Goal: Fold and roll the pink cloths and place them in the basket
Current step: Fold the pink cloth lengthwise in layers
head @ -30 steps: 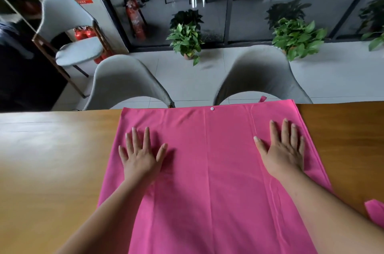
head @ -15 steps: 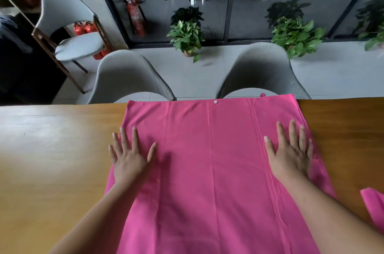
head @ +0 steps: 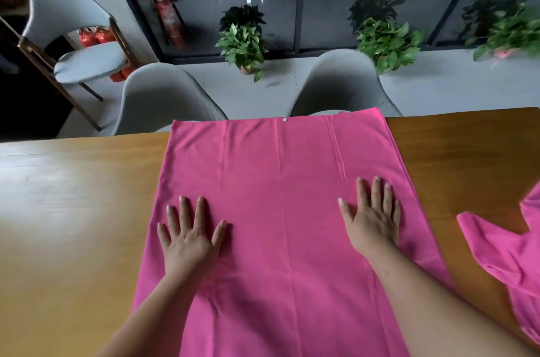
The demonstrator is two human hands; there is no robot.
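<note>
Big pink cloth (head: 280, 181) is lying spread flat on the wooden table (head: 73, 210), about mid-table. It is running from the table's far edge down toward its near edge and out of frame. A small white button (head: 285, 120) is sitting on the cloth right at the table's far edge. A few long creases are running lengthwise through the fabric.

Left hand (head: 190, 242) is resting palm-down on the cloth's left half, fingers straight and spread, gripping nothing. Right hand (head: 372, 222) is resting palm-down on the right half, fingers straight and closer together, thumb out, also gripping nothing. The hands are lying well apart, and both forearms are coming in over the cloth from the table's near side.

Second pink cloth (head: 502, 254) is lying crumpled toward the table's right end, just beside the spread one. The two are apart where visible, and the second is partly cut off by the frame.

Two grey chairs (head: 163, 93) (head: 342, 79) are standing close against the table's far edge. A third grey chair (head: 73, 35) is standing further off, past the table's far left corner, with red fire extinguishers (head: 93, 35) showing behind it. Three potted plants (head: 244, 44) (head: 385, 44) (head: 508, 32) are sitting on the floor beyond the table, along a glass wall.
</note>
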